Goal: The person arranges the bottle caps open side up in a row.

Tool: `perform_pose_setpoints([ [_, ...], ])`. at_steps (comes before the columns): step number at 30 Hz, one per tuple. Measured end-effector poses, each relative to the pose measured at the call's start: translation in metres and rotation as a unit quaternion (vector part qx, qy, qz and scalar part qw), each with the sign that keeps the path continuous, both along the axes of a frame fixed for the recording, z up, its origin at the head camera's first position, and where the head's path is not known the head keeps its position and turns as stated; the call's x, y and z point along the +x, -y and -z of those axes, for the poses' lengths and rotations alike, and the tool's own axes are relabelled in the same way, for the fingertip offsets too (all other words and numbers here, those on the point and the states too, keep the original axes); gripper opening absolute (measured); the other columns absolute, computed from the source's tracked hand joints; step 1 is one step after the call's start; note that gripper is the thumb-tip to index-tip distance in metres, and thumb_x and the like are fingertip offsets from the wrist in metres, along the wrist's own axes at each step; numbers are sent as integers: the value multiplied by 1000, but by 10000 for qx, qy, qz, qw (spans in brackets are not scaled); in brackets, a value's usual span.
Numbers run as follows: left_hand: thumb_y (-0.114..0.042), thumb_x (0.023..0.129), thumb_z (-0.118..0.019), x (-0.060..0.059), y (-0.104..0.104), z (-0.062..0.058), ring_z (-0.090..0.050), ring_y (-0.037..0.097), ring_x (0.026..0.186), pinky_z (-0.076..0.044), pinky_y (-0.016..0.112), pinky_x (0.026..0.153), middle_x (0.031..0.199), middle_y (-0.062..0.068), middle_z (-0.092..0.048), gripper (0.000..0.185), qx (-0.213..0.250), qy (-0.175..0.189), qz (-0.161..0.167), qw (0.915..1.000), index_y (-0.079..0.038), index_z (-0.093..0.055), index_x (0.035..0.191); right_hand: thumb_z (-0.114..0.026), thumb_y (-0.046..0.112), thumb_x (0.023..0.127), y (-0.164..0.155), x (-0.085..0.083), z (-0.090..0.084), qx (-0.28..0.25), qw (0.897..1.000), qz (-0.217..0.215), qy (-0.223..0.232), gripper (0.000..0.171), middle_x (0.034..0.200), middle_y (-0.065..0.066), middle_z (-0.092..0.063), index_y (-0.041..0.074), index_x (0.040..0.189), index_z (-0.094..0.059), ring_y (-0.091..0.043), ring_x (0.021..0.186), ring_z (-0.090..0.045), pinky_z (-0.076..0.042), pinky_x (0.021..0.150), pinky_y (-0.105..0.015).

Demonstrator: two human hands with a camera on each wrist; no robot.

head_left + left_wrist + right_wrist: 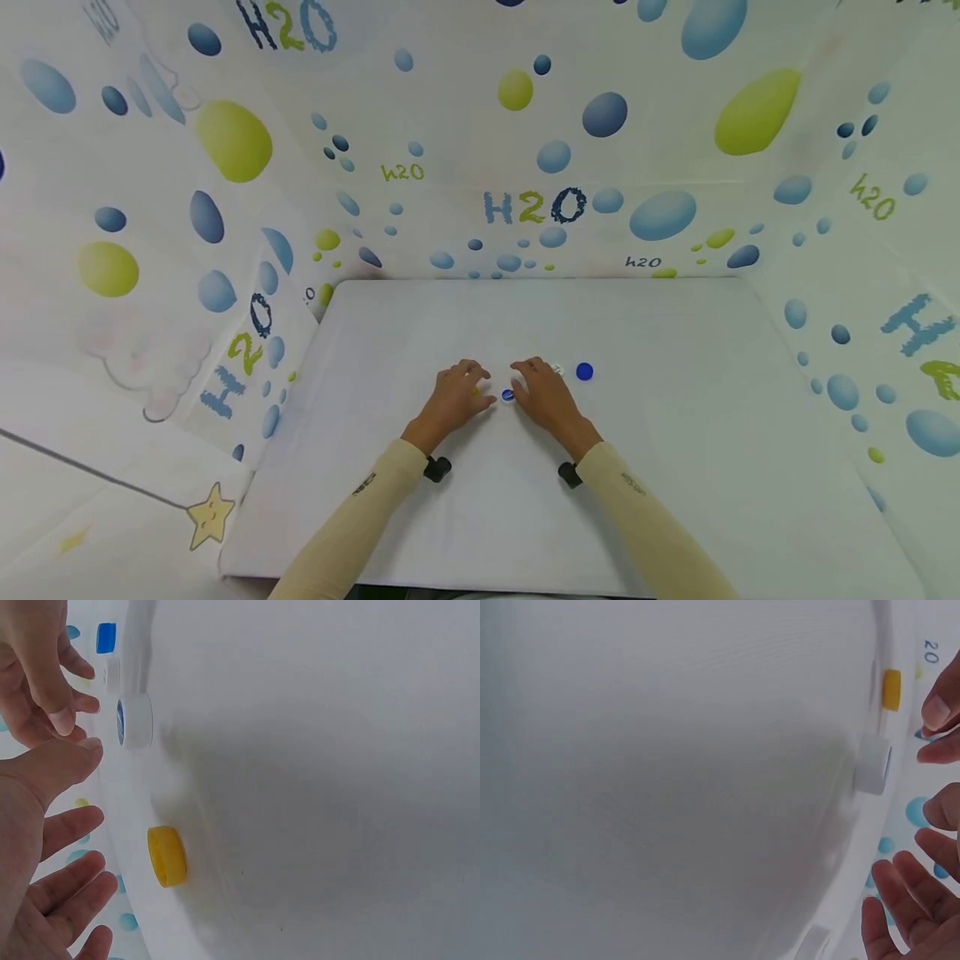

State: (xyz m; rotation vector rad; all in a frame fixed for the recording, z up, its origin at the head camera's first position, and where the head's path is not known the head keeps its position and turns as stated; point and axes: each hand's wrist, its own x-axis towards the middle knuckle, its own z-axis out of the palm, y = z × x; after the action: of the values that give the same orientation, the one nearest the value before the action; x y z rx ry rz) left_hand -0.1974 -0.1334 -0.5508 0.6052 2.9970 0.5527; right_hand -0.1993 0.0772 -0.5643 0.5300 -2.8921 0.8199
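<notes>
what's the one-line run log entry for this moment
left hand: open, over yellow cap | right hand: open, by white cap | blue cap: apart, right | table: white

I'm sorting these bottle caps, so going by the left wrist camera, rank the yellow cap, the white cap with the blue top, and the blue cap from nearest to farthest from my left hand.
From the left hand:
1. Yellow cap, just beside the fingers.
2. White cap with the blue top, beyond the thumb, near the right hand.
3. Blue cap, farthest, at the far end.
</notes>
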Motion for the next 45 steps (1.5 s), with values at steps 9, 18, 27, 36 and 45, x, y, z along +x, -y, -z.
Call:
perform_pose_setpoints([
  [9, -35, 98, -77, -3, -9, 6, -58, 33, 132, -41, 55, 113, 142, 13, -57, 43, -33, 124, -21, 9999, -12, -66, 132, -66, 24, 105, -4, 4, 6, 245, 9997, -10, 35, 36, 133, -15, -65, 8, 138, -67, -34, 122, -66, -54, 102, -55],
  [18, -34, 99, -77, -3, -17, 10, -58, 32, 131, -41, 55, 113, 143, 12, -57, 42, -244, 169, 97, 9995, -11, -67, 133, -72, 23, 101, -6, 8, 7, 305, 9991, -194, -234, 37, 128, -16, -67, 6, 134, -69, -35, 116, -67, -56, 97, -56],
  [27, -34, 99, -77, -4, -20, 13, -58, 33, 131, -42, 57, 111, 142, 13, -58, 40, -224, 131, 151, 9995, -11, -68, 131, -73, 23, 101, -6, 9, 13, 426, 9980, -284, -362, 33, 125, -15, -67, 6, 129, -72, -33, 115, -67, -57, 95, -55],
  [36, -31, 99, -77, -5, -22, 15, -59, 35, 130, -42, 59, 111, 142, 14, -58, 35, -194, 166, 193, 9995, -11, -70, 127, -73, 26, 101, -6, 10, 15, 471, 9979, -326, -313, 34, 126, -14, -66, 7, 129, -71, -33, 115, -66, -56, 94, -55],
  [45, -32, 99, -76, -7, -26, 18, -59, 35, 130, -43, 58, 110, 143, 14, -58, 34, -267, 145, 241, 9992, -11, -70, 126, -73, 26, 100, -6, 10, 17, 400, 9984, -321, -239, 34, 127, -15, -65, 8, 129, -72, -35, 114, -65, -55, 91, -56],
])
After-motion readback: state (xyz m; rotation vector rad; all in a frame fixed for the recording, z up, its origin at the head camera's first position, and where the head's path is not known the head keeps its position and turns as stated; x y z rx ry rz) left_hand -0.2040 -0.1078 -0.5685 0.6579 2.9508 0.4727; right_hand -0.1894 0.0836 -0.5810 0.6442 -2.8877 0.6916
